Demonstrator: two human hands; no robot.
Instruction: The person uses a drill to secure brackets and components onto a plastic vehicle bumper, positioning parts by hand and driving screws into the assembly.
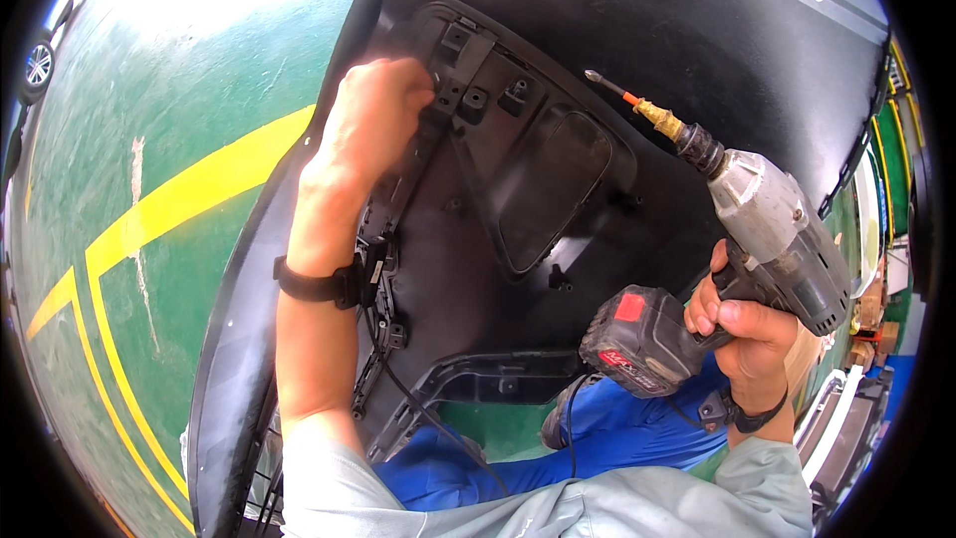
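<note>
My right hand is wrapped round the grip of a cordless impact driver with a grey and black body. Its battery pack is black with red patches. A long screwdriver bit with an orange band points up and left, apart from the panel. A large black moulded plastic car panel lies before me. My left hand is closed at the upper left of its raised mounting section, next to several clips and holes. Its fingertips are partly hidden, so what they pinch cannot be seen.
Green floor with yellow lines lies to the left. A car wheel shows at the far left. White and dark parts and cardboard boxes stand at the right. Dark cables run from my wrist straps.
</note>
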